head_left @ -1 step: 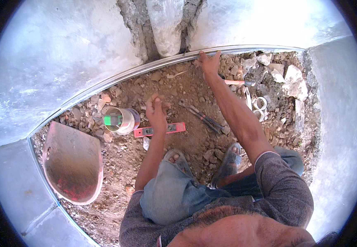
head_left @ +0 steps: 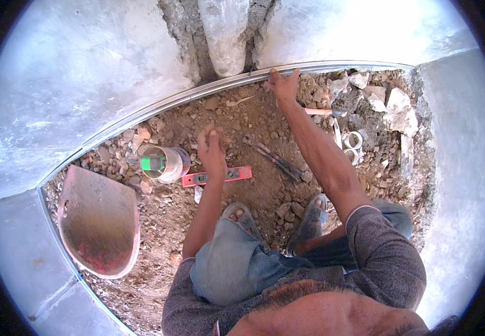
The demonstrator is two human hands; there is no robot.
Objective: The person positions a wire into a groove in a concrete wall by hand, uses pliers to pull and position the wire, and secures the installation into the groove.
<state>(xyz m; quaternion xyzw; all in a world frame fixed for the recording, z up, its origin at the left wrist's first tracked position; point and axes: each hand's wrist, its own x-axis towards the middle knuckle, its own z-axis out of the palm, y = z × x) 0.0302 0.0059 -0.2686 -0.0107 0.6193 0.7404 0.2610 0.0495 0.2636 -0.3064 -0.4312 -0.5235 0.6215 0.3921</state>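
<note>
My right hand (head_left: 284, 88) reaches to the wall base, its fingertips gripping a long pale metal strip (head_left: 209, 88) that runs along the wall's foot. Held low over the soil, my left hand (head_left: 213, 150) has its fingers curled in, thumb against them; whatever they may hold is hidden. Just below it lies a red spirit level (head_left: 237, 173), partly covered by my left forearm. Between my arms rests a pair of long-handled pincers (head_left: 279, 161). A hammer (head_left: 322, 112) with an orange handle lies beyond my right forearm.
On the left stand a pale bucket (head_left: 171, 168) with a green-topped thing inside and a worn reddish pan (head_left: 99, 224). Two white rings (head_left: 353, 141) lie at right, near broken concrete lumps (head_left: 401, 112). A pipe (head_left: 224, 39) is set in a wall groove.
My left hand shifts very slightly. Nothing else visibly changes; my right hand stays on the metal strip.
</note>
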